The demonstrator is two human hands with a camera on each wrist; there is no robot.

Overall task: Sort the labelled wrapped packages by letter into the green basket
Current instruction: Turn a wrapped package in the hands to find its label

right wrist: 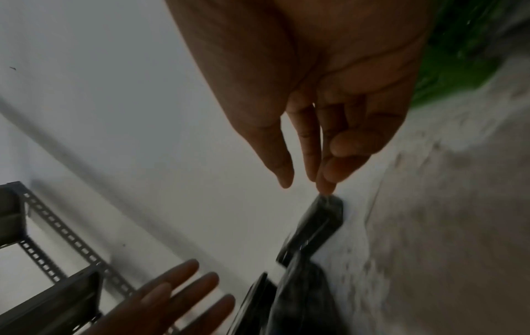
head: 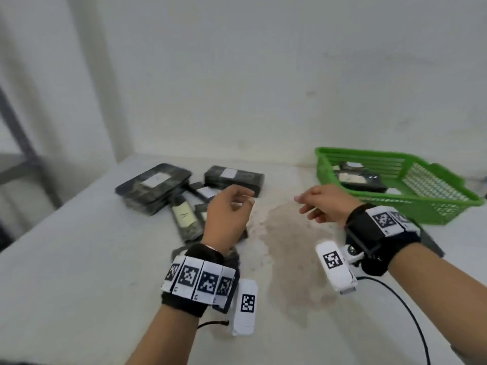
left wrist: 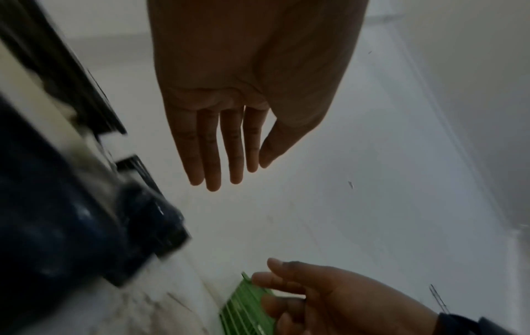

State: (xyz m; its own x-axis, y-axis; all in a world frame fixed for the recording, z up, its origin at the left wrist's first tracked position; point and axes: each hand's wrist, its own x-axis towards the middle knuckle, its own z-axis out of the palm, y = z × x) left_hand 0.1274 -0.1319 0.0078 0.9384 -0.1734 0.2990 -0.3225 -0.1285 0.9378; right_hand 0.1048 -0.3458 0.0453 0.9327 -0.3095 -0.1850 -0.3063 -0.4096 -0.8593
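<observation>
Several dark wrapped packages with white labels lie in a loose pile at the back left of the white table: a large flat one (head: 154,184), a block-shaped one (head: 234,177) and a narrow one (head: 184,216). The green basket (head: 434,204) stands at the back right and holds wrapped packages (head: 359,177). My left hand (head: 229,206) hovers over the near edge of the pile, fingers relaxed and empty; in the left wrist view its fingers (left wrist: 212,154) are straight. My right hand (head: 319,204) hangs empty between the pile and the basket, fingers loosely extended toward the left.
A brownish stain (head: 287,233) marks the table between my hands. A white wall closes the table at the back. A grey metal shelf frame (right wrist: 66,256) stands to the left. A black cable (head: 411,314) trails from my right wrist.
</observation>
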